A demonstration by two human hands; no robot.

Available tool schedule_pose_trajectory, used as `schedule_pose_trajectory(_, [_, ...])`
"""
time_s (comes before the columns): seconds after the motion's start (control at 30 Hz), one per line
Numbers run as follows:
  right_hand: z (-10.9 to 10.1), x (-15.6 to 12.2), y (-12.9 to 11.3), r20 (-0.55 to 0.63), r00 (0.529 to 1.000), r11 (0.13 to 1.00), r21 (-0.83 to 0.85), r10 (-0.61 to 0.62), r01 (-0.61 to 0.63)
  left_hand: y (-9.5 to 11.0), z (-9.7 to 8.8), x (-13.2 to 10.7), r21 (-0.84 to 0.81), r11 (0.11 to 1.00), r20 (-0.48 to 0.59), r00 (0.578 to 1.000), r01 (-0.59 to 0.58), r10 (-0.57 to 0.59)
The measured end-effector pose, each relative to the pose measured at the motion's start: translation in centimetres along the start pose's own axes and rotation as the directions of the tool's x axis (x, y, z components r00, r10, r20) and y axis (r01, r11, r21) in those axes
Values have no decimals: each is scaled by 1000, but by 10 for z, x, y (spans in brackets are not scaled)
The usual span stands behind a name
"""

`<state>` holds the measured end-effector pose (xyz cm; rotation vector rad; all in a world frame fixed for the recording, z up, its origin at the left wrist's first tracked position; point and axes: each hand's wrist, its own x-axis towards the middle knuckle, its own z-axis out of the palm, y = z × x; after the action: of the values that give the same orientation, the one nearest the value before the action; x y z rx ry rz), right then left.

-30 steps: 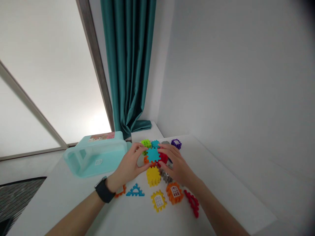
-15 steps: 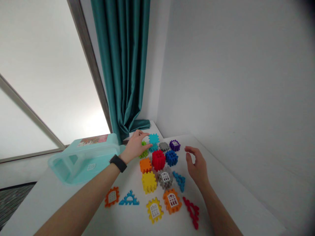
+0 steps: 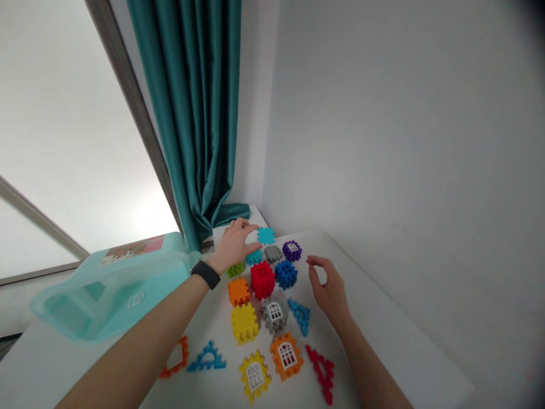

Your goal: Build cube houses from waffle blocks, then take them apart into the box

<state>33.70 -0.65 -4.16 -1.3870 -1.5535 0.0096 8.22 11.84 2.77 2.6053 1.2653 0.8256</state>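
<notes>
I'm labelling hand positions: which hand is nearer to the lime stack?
Left. The left hand is just above the lime stack in view; the right hand is well to its right, beyond the red and dark blue stacks.

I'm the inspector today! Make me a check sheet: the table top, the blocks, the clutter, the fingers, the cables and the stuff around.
Surface: white tabletop, blocks spread over it.
Blocks: red toothed stack beside dark-blue toothed stack; yellow toothed stack and orange window piece nearer the person.
Clutter: mint-green box at the left.
Fingers: left hand appears to pinch a turquoise toothed tile; right hand holds nothing, thumb and index apart.
Cables: nothing seen.
Surroundings: dark teal curtain, plain wall.
</notes>
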Motion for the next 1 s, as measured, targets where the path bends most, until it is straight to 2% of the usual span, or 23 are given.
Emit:
schedule_pose_trajectory(0.13, [12, 34, -11, 152, 972, 983, -17, -177, 181, 1, -1, -14, -24, 999, -74, 997, -33, 31])
schedule_pose_trajectory(0.27, [30, 80, -19, 308, 877, 928, 80, -370, 363, 5, 1, -22, -21, 1000, -95, 995, 0, -2])
schedule_pose_trajectory(0.37, [41, 100, -19, 378, 813, 896, 151, -443, 418, 5, 3, -26, -45, 999, -103, 995, 13, -18])
schedule_pose_trajectory(0.43, [46, 106, -17, 404, 794, 890, 175, -455, 421, 3, 5, -28, -75, 997, -111, 993, 20, -29])
schedule_pose_trajectory(0.63, [54, 108, -16, 438, 774, 889, 224, -457, 399, -3, 10, -32, -140, 985, -92, 989, 98, -111])
schedule_pose_trajectory(0.83, [69, 111, -9, 490, 772, 914, 224, -406, 339, -4, 12, -40, -36, 986, -26, 986, 165, -166])
schedule_pose_trajectory(1.0, [83, 110, 2, 574, 745, 941, 193, -339, 279, -7, 12, -48, -19, 979, -29, 979, 203, -203])
